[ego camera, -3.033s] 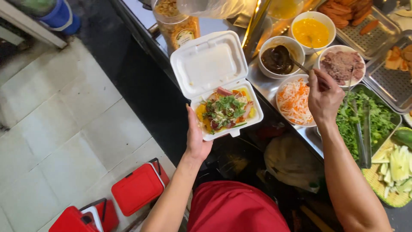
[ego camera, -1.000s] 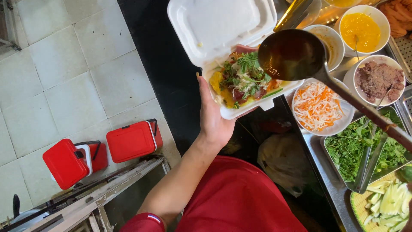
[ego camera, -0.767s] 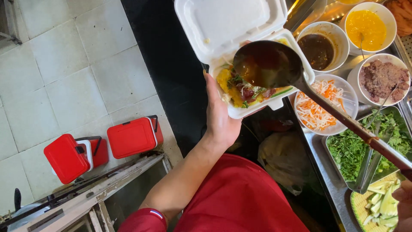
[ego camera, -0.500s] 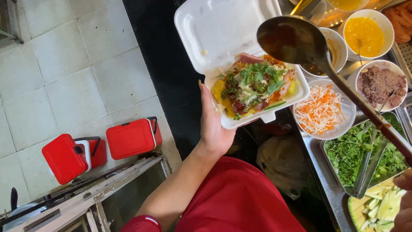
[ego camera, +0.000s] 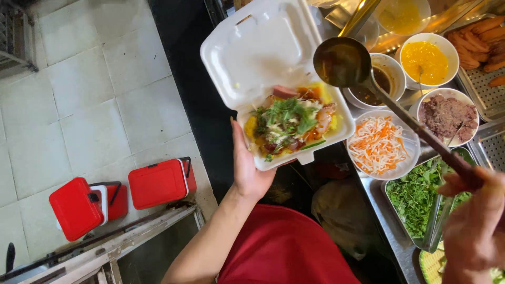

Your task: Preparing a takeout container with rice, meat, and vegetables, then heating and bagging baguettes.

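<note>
My left hand [ego camera: 247,168] holds up an open white foam box [ego camera: 263,58] from beneath. Its lower half is filled with yellow rice, sliced meat and green herbs [ego camera: 289,123]. My right hand [ego camera: 476,226] grips the long handle of a metal ladle [ego camera: 342,63]. The ladle's bowl carries dark sauce and hovers at the box's right edge, over a white bowl of the same dark sauce [ego camera: 384,81].
White bowls of yellow sauce [ego camera: 427,55], minced meat [ego camera: 447,113] and shredded carrot with radish [ego camera: 376,144] stand on the steel counter. A tray of green herbs [ego camera: 421,197] has tongs in it. Fried rolls [ego camera: 486,34] lie at the top right. Red cooler boxes [ego camera: 158,184] stand on the tiled floor.
The ladle tipped sauce over the food, then lifted away to the right. It now sits above the sauce bowl. The box stays held in my left hand.
</note>
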